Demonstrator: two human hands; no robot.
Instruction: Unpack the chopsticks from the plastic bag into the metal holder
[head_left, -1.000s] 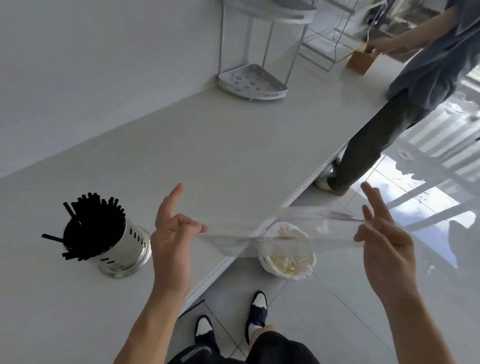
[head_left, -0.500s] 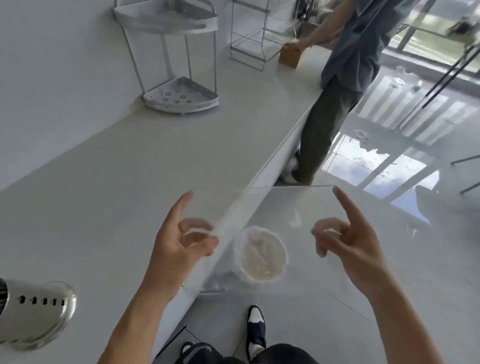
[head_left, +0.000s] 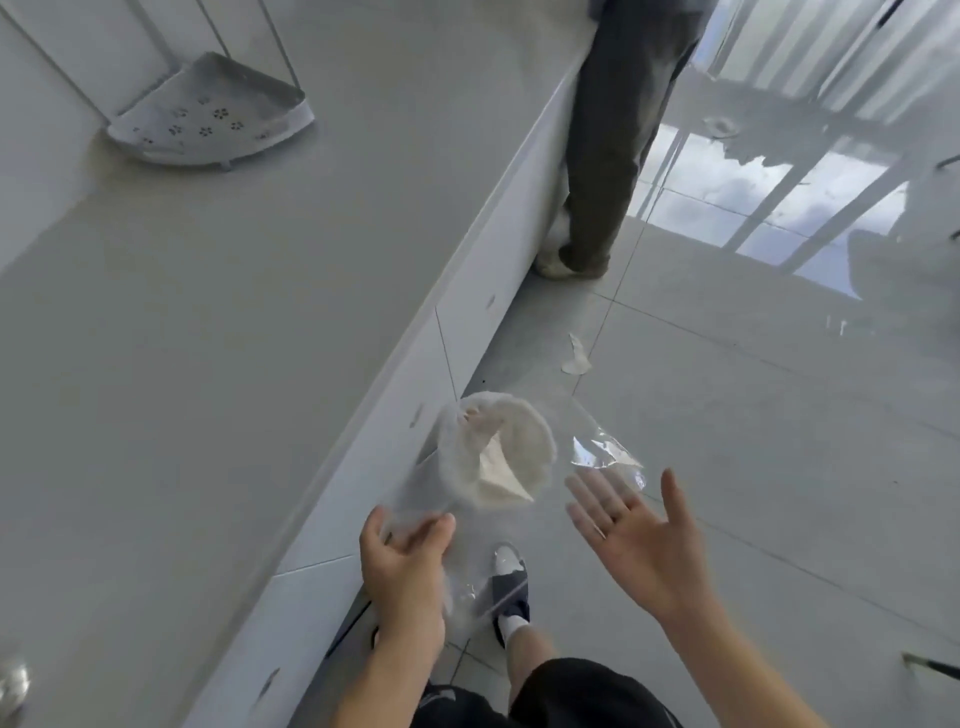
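Over the floor beside the bench (head_left: 208, 364), your left hand (head_left: 402, 564) holds the clear plastic bag (head_left: 602, 452) near the white-lined bin (head_left: 498, 457). Your right hand (head_left: 636, 535) is spread wide, palm up, holding nothing.

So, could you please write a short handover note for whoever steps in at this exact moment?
Left hand: fingers curled on the empty clear plastic bag, over the floor beside the counter.
Right hand: open, palm up, holding nothing.
Metal holder: only a sliver shows at the lower left edge; its contents are out of view.
Done: no chopsticks show in the bag.
Left: drop the bag into the white-lined bin just below it, probably the next move.
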